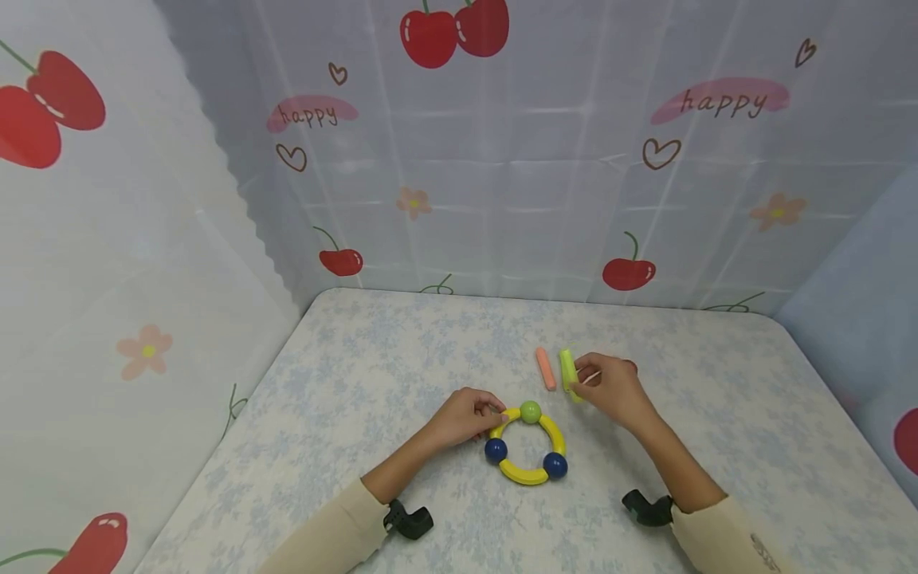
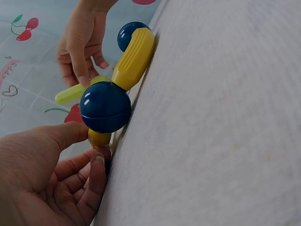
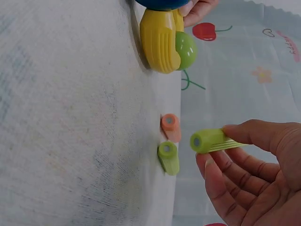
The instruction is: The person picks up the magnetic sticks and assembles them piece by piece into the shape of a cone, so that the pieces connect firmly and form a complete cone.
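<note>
A ring of curved yellow rods (image 1: 523, 476), two blue balls (image 1: 555, 465) and one green ball (image 1: 530, 412) lies on the table. My left hand (image 1: 466, 416) pinches the ring's upper-left yellow rod (image 2: 99, 138) between thumb and fingers. Beyond the ring, my right hand (image 1: 613, 388) holds a yellow-green rod (image 3: 210, 141) between thumb and fingertips, just off the table. A grey disc shows at that rod's end. Close by on the table lie a second yellow-green rod (image 3: 168, 157) and an orange rod (image 1: 546, 369), side by side.
The table (image 1: 387, 343) has a pale cloth with a faint blue pattern. Behind it hangs a curtain (image 1: 502, 159) printed with cherries, hearts and flowers. Black wrist mounts (image 1: 409, 520) sit at both sleeves.
</note>
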A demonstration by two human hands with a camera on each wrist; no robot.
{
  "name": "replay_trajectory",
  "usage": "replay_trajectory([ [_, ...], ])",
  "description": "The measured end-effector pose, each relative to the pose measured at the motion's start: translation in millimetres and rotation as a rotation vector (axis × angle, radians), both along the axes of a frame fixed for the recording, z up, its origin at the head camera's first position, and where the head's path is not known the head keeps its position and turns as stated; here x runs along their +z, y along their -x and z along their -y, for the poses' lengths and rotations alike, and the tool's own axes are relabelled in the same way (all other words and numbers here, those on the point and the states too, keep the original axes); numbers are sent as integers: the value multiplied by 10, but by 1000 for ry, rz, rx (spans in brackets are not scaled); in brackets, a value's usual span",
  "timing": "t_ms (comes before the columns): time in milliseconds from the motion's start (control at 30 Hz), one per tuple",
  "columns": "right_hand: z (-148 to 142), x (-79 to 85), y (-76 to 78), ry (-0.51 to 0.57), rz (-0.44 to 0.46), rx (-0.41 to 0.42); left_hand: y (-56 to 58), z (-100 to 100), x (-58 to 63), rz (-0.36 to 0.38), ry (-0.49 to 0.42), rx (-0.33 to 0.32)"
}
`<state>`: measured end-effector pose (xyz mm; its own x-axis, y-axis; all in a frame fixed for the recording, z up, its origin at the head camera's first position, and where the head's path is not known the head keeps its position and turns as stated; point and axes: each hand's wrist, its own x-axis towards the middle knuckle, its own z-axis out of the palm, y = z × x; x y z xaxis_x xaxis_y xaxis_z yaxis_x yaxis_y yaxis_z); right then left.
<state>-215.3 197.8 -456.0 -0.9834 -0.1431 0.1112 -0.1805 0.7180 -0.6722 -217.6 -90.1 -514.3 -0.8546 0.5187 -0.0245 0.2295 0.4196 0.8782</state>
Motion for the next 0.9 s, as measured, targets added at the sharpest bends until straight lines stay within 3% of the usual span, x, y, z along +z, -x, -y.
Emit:
replay_trajectory([
  [433, 124, -43, -101, 60, -45, 107, 0, -9, -1, -1, 5, 2],
  [900, 293, -67, -182, 108, -63, 136, 10, 3, -15, -5, 1, 1],
])
